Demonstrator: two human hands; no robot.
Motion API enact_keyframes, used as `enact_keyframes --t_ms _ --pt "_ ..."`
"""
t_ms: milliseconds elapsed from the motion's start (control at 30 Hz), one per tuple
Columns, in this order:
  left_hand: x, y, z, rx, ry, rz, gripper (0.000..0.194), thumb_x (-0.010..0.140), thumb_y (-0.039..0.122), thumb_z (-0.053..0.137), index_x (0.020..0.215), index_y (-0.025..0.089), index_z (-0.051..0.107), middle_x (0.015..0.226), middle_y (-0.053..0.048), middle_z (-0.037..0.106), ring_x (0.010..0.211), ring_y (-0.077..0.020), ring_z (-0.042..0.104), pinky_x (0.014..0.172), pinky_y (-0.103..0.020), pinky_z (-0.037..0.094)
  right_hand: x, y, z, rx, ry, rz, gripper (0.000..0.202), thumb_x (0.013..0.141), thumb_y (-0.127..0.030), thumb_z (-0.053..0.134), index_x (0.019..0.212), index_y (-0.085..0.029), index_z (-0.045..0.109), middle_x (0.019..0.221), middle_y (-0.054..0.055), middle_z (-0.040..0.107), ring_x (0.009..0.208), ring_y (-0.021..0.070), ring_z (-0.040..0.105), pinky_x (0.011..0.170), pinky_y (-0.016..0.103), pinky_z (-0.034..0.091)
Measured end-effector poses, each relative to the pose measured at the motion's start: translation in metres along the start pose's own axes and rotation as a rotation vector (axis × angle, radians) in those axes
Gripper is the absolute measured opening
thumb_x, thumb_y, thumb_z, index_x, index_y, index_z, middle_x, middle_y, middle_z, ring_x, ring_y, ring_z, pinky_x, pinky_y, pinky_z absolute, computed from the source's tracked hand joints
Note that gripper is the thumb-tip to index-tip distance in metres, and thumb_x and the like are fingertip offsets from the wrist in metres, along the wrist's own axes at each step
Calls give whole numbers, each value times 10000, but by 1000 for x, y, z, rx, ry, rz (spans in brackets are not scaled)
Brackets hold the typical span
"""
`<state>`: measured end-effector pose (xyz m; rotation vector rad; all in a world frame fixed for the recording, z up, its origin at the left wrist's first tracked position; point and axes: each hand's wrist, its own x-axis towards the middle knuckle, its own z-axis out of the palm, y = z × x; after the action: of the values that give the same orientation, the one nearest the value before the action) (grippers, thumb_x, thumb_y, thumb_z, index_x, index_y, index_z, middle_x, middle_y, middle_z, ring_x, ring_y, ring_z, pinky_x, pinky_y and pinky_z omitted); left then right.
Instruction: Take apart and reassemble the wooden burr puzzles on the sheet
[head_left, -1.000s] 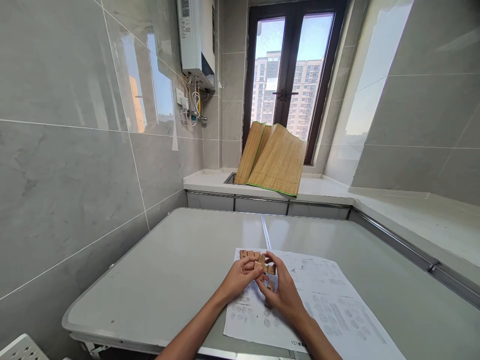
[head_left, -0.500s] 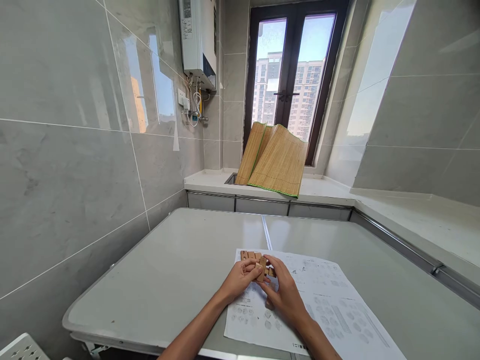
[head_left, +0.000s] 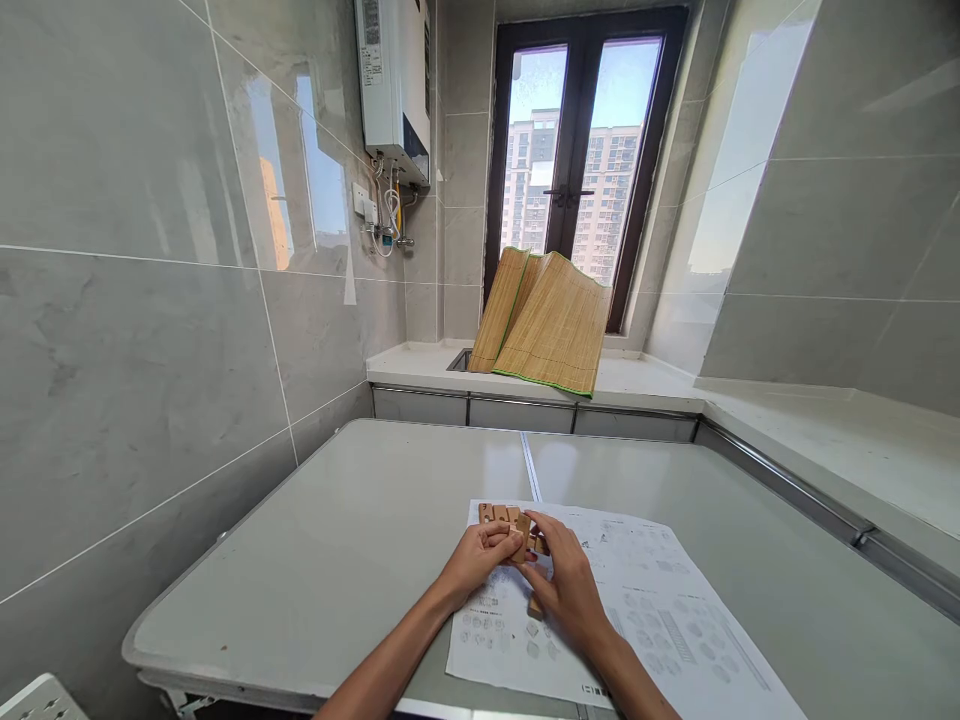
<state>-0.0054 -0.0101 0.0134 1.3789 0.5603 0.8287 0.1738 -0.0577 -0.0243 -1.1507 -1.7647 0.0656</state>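
Note:
Both hands meet over a printed paper sheet (head_left: pixel 660 600) on the table. Between them is a small light-brown wooden block (head_left: pixel 523 538). My left hand (head_left: pixel 476 562) pinches it from the left, thumb on its near face. From the right, my right hand (head_left: pixel 568 580) grips it with fingertips at its top and lower edge. Just behind lies a row of small wooden blocks (head_left: pixel 496 513) with dark marks, partly covered by my fingers. Another wooden block (head_left: pixel 535 606) rests on the paper beside my right palm, partly hidden.
The pale folding table (head_left: pixel 337 560) has a seam running away from me. Behind it, a white counter (head_left: pixel 645 375) carries a folded bamboo mat (head_left: pixel 555 325) by the window. A water heater (head_left: pixel 397 90) hangs at the left. A white perforated stool (head_left: pixel 45 700) shows at the lower left.
My hands keep nearly the same grip on the block. More of the loose block beside my right palm shows. The whole view has shifted slightly.

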Motion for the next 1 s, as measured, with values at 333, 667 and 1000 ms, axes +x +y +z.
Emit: enact_keyframes --t_ms 333,667,1000 --pt "-2 7 5 17 73 -67 503 749 510 849 1032 103 761 965 -164 804 979 -323 758 912 -408 570 0 3 2 -56 28 -10 527 939 -358 654 1431 -272 485 1339 117 640 1147 327 617 931 492 544" --pt "2 1 2 73 131 -10 477 741 535 834 931 107 743 860 -127 788 776 -246 740 776 -357 567 3 -6 -1 240 -10 188 540 983 -467 554 1470 -262 445 1272 92 671 1121 261 658 952 401 545" --pt "0 2 5 226 -52 -14 449 796 589 762 787 149 678 681 -4 642 593 -127 562 608 -255 436 10 -11 -12 519 -38 387 433 975 -617 493 971 -212 645 681 -6 629 632 188 587 604 293 484"
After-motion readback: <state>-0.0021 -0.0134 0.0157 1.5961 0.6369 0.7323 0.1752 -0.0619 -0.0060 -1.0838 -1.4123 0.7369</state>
